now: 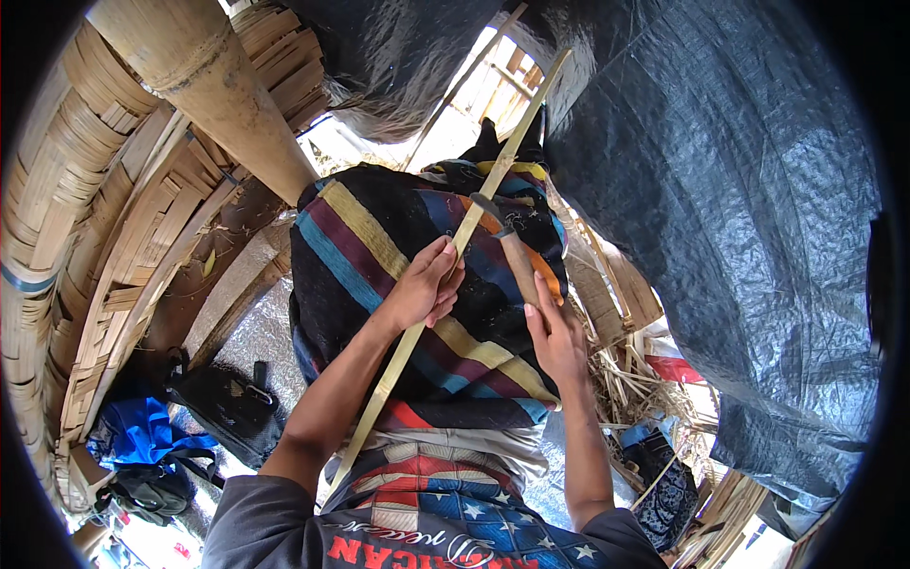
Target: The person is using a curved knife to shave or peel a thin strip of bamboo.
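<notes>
Gripping a pale bamboo strip [465, 228] in the left hand [425, 286], curled closed around it; slanting it well past that hand both ways. Grasping a wooden-handled tool [517, 264] in the right hand [561, 346], closed about its lower part; aiming its dark end [487, 205] at the strip, just beyond the left hand; cannot tell whether touching. Working over a striped dark cloth [377, 242] beneath both hands. Facing a bamboo pole [223, 90] beyond the left hand and a grey tarp [720, 218] right of the right.
</notes>
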`<state>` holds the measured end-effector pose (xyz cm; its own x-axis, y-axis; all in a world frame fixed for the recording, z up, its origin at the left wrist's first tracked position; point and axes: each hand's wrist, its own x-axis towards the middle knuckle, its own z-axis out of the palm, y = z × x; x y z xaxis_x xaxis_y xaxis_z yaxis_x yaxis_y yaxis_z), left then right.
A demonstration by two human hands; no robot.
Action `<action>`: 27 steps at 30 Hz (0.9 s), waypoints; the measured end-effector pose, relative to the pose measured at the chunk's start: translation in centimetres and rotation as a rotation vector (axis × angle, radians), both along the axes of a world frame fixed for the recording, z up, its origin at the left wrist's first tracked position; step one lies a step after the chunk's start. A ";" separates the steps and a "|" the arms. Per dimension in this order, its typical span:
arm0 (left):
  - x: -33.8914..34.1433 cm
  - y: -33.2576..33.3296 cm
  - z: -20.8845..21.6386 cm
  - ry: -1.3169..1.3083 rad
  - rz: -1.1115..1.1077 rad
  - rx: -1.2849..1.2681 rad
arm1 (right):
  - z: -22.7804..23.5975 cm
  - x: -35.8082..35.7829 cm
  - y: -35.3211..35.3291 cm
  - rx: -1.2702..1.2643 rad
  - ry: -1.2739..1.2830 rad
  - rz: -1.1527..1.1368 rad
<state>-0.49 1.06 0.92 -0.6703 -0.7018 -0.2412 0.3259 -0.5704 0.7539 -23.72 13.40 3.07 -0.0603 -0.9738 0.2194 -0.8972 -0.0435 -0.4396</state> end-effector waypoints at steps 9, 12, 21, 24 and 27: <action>0.1 0.1 0.1 0.009 0.004 0.007 | -0.1 -1.2 -0.7 -0.016 0.106 -0.050; 0.3 0.0 -0.3 0.004 0.000 0.027 | 0.8 -1.1 -1.4 0.056 0.055 -0.005; 0.3 0.0 -0.3 -0.034 -0.004 -0.009 | 1.4 -0.5 -1.4 0.233 -0.097 -0.107; -0.1 0.0 -0.2 -0.107 0.012 -0.104 | 0.8 -0.6 -0.5 0.197 0.049 -0.090; 0.0 0.2 -0.3 -0.150 0.002 -0.122 | 0.9 -0.6 -0.5 -0.019 0.042 0.090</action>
<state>-0.53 1.22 0.61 -0.6320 -0.7330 -0.2516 0.2055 -0.4716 0.8575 -24.27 12.94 3.98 0.0370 -0.9704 0.2386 -0.9069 -0.1329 -0.3999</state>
